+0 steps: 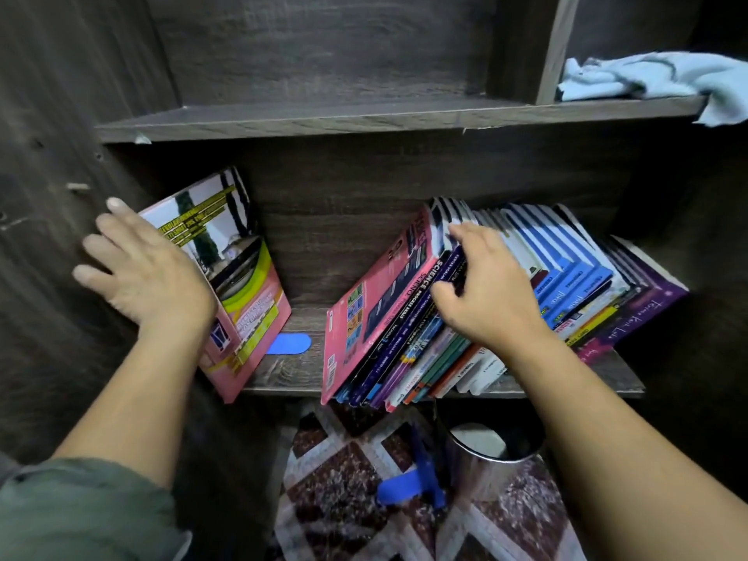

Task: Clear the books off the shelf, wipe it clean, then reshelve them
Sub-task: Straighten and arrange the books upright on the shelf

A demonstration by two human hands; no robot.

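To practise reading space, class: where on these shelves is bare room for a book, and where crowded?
Bare: upper shelf left of the divider; lower shelf between pink book and book row, beside a blue tab. Crowded: the row; cloth lies upper right.

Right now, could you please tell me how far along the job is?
Done: unclear; the blue cloth lies on the upper shelf. In hand: left hand rests on a pink book, right hand grips the leaning books. Left: cannot tell whether clearing or reshelving.

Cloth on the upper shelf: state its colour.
The cloth is light blue with darker edging. The head view shows it best, at upper right.
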